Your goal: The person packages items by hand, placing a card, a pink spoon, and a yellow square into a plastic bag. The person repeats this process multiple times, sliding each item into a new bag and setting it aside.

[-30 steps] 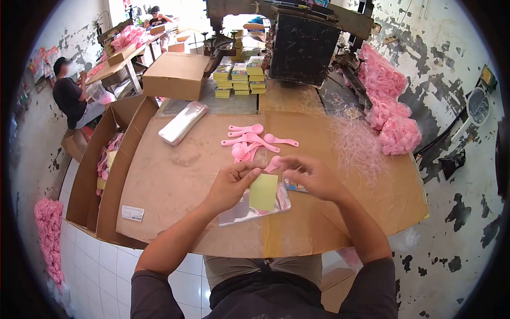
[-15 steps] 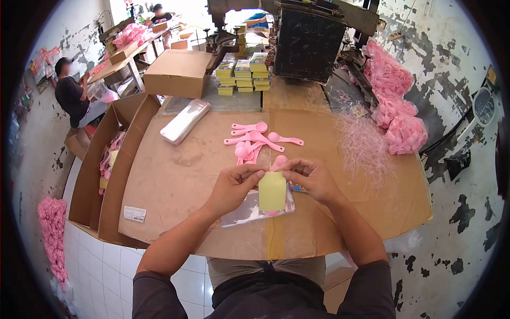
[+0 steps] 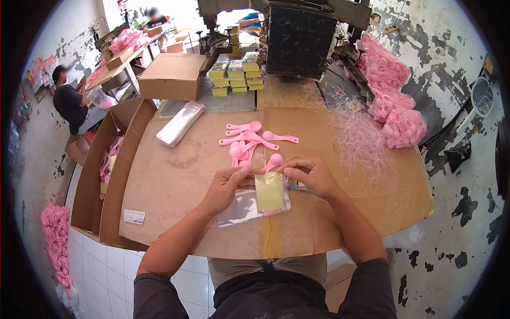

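Note:
A pale yellow card (image 3: 270,196) hangs upright between my hands, with a glossy sheen near its top that looks like a clear plastic bag around it. My left hand (image 3: 227,187) pinches the top left edge, thumb uppermost. At the top right corner, the fingers of my right hand (image 3: 309,176) are closed on the bag. Just beyond the card lies a pink measuring spoon (image 3: 274,160). Farther off is a loose pile of pink spoons (image 3: 248,139). Flat clear bags (image 3: 240,208) lie beneath and left of the card. A printed card (image 3: 297,186) is partly hidden by my right hand.
A bundle of clear bags (image 3: 180,125) lies left on the cardboard-covered table (image 3: 170,181). An open carton (image 3: 114,175) stands at its left edge. Stacked cards (image 3: 236,77), a closed box (image 3: 171,74) and a black machine (image 3: 297,42) are behind. Pink bagged goods (image 3: 401,127) sit right.
The view has shifted slightly. My left thumb has lifted off the card's top edge, and its fingers sit lower at the left side. A sheen now shows near the card's top.

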Demonstrator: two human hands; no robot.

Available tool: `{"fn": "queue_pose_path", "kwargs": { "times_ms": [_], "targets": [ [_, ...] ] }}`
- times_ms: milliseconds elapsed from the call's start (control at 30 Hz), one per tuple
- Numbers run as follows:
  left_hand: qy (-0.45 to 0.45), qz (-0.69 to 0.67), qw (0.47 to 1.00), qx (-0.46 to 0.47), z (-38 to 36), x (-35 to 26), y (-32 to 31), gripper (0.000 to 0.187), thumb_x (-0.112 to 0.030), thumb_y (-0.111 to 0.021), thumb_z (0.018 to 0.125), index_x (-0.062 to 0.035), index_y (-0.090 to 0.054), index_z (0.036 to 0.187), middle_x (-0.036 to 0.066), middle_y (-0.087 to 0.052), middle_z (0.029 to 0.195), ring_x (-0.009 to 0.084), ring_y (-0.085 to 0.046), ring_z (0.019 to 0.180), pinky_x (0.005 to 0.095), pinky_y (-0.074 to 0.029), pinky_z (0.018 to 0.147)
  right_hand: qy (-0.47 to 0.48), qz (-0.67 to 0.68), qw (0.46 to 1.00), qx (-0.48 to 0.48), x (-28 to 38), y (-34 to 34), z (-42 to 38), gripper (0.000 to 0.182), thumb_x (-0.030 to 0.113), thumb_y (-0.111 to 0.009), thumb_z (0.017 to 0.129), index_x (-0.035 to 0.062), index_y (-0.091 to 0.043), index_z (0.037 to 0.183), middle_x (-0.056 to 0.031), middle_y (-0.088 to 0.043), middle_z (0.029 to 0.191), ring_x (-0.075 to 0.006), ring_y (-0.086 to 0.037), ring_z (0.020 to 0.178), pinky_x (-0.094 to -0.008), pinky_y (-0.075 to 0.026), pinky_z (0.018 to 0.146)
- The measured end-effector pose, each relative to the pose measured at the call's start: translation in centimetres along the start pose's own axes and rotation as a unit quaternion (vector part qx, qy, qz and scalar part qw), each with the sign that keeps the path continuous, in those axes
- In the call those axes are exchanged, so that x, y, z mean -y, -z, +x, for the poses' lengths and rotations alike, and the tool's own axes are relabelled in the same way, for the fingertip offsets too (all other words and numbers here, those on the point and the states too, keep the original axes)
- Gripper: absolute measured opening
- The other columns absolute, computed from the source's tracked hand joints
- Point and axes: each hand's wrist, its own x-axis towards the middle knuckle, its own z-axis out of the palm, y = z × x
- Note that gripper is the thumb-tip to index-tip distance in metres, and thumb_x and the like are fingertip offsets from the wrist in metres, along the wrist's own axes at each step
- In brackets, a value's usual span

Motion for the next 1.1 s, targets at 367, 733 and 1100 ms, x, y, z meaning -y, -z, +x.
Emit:
{"fn": "queue_pose_path", "kwargs": {
  "times_ms": [367, 733, 1100],
  "targets": [
    [-0.001, 0.091, 0.996, 0.003, 0.5, 0.8, 0.1, 0.028, -0.011, -0.060, 0.105, 0.0015, -0.068, 0.129, 0.008, -0.073, 0.116, 0.0125, -0.069, 0.104, 0.0297, -0.058, 0.092, -0.018, 0.058, 0.998, 0.009, -0.7, -0.8, 0.1, 0.035, 0.004, -0.071, 0.095, -0.0005, -0.063, 0.129, -0.0039, -0.069, 0.109, -0.0095, -0.065, 0.096, -0.0266, -0.054, 0.084],
    [-0.060, 0.054, 0.996, -0.032, 0.5, 0.3, -1.0, 0.032, -0.010, -0.064, 0.102, 0.0029, -0.061, 0.131, 0.009, -0.073, 0.108, 0.0149, -0.071, 0.097, 0.0307, -0.061, 0.086, -0.033, 0.058, 0.996, 0.063, -0.1, -1.1, 0.0, 0.038, 0.000, -0.069, 0.095, -0.0004, -0.059, 0.132, -0.0056, -0.070, 0.111, -0.0123, -0.067, 0.100, -0.0286, -0.054, 0.090],
    [-0.245, -0.061, 0.931, -0.264, 1.0, -5.0, 8.2, 0.036, -0.019, -0.064, 0.103, 0.0014, -0.059, 0.131, 0.012, -0.071, 0.116, 0.0187, -0.071, 0.095, 0.0301, -0.060, 0.076, -0.015, -0.020, 0.996, -0.086, -0.8, 1.9, 0.1, 0.029, 0.010, -0.064, 0.101, -0.0010, -0.065, 0.127, -0.0057, -0.070, 0.107, -0.0119, -0.067, 0.096, -0.0288, -0.054, 0.088]
  ]
}}
